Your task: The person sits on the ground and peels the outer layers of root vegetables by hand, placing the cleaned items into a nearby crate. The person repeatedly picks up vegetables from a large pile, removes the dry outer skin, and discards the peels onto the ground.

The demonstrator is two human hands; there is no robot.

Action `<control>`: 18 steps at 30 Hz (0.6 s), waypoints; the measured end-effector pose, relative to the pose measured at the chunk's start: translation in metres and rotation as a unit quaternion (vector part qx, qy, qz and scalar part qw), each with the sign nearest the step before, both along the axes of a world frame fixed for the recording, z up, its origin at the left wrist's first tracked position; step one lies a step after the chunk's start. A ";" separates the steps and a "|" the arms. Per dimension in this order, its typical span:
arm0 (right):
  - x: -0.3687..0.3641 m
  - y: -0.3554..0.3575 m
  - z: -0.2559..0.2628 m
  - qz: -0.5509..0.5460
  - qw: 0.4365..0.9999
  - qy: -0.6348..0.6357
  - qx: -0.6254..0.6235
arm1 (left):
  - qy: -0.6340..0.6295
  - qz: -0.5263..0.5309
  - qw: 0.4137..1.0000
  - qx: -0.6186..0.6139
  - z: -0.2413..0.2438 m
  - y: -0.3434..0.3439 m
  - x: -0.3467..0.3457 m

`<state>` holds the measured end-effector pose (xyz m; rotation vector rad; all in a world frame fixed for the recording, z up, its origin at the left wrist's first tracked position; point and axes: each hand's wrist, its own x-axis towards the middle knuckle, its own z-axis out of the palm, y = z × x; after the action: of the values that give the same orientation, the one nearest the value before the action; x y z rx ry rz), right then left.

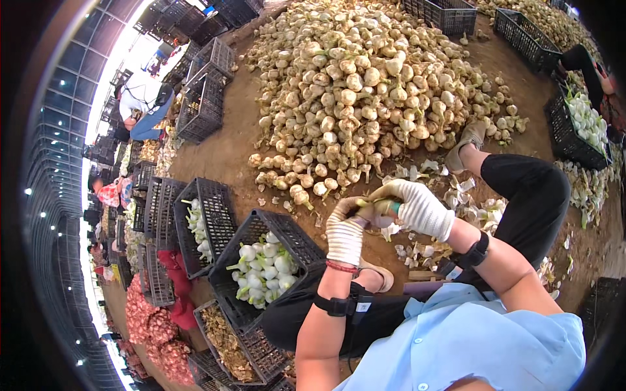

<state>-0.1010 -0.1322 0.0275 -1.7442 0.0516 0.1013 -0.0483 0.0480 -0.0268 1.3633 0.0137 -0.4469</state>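
My left hand, in a white knit glove, meets my gloved right hand in front of my knees. Between them is a garlic bulb, blurred and mostly covered by the fingers, with a bit of green stem showing. A small teal object peeks out under my right fingers; what it is I cannot tell. Beyond the hands rises a large heap of unpeeled garlic bulbs. By my left knee a tilted black plastic crate holds peeled white garlic bulbs with short green stems.
Garlic skins litter the dirt floor between my legs. Another black crate with peeled bulbs stands at left, near red mesh sacks and a crate of dry skins. A person works at upper left; another crate of bulbs stands right.
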 end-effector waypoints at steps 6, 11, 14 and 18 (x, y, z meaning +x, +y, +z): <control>-0.042 -0.018 0.014 -0.027 0.999 -0.025 -0.016 | 0.099 0.213 0.952 -0.197 -0.010 0.041 0.029; -0.026 -0.027 -0.026 0.074 0.974 -0.037 -0.213 | -0.035 0.117 0.992 -0.024 0.018 0.024 0.011; 0.005 -0.001 -0.015 -0.007 0.955 -0.186 -0.229 | -0.224 0.094 0.960 0.142 0.020 0.021 -0.003; 0.024 0.017 -0.004 -0.004 0.911 -0.199 -0.362 | -0.399 0.082 0.854 0.323 0.056 0.001 -0.016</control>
<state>-0.0768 -0.1156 0.0234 -2.4744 -0.2329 -0.3240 -0.0639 0.0487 0.0290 2.1121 -0.4375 0.3404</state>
